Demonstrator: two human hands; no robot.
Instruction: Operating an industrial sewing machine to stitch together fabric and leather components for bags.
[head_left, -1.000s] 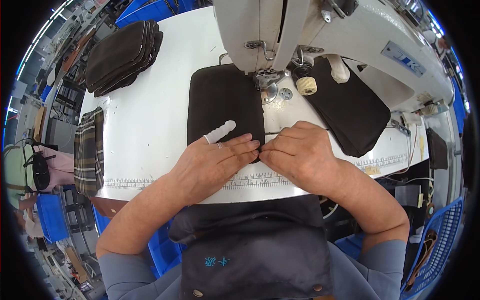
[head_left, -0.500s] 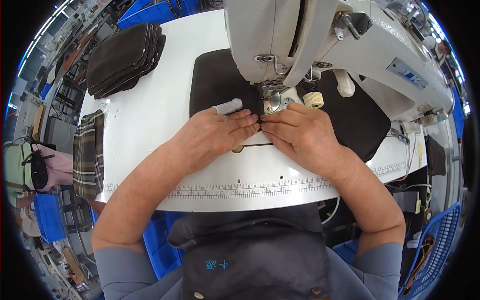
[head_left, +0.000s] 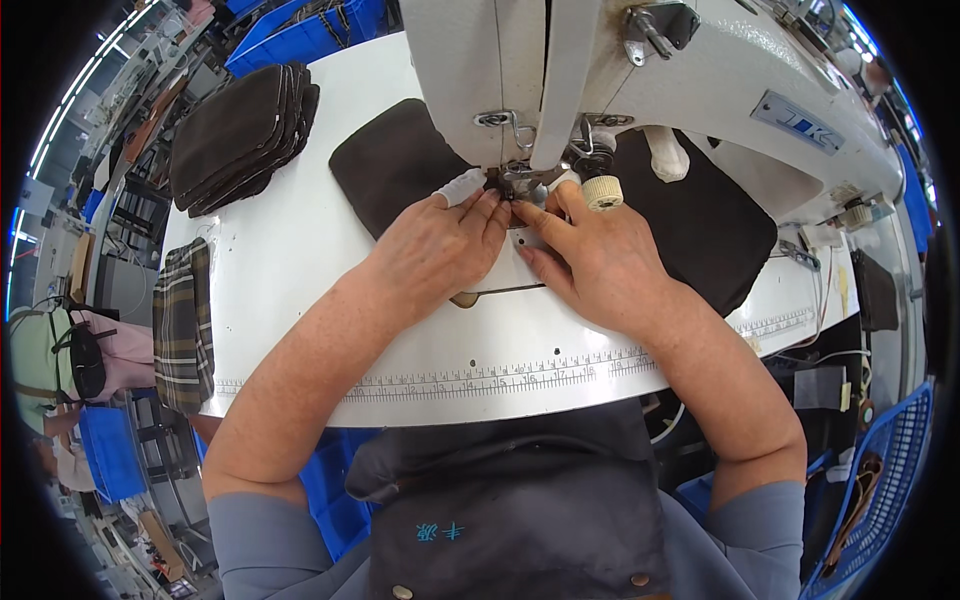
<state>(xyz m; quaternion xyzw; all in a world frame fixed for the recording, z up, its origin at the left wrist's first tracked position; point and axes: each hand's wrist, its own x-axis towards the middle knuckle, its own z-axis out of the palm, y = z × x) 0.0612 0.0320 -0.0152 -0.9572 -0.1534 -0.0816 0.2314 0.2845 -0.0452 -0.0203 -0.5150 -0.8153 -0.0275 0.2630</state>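
A dark brown fabric panel (head_left: 385, 160) lies under the sewing machine's presser foot (head_left: 521, 180), partly hidden by the machine head. My left hand (head_left: 445, 245), a white finger cot (head_left: 461, 188) on one finger, has its fingertips drawn together on the panel's near edge, left of the foot. From the other side my right hand (head_left: 600, 255) reaches in with its index fingertip at that edge. Its thumb is spread apart over the white tabletop. Right of the machine's column, a dark brown piece (head_left: 700, 225) extends under the arm; whether it joins the panel is hidden.
A stack of dark brown panels (head_left: 235, 140) stands at the far left, with folded plaid cloth (head_left: 183, 325) on the left edge. The sewing machine (head_left: 700, 80) overhangs the right side. A printed ruler (head_left: 480, 381) runs along the front edge. A blue bin (head_left: 300, 35) stands behind.
Both hands have moved away from me, closer to the presser foot. The panel's left part has swung leftward. My right thumb has spread from the fingers. The whole view has shifted slightly.
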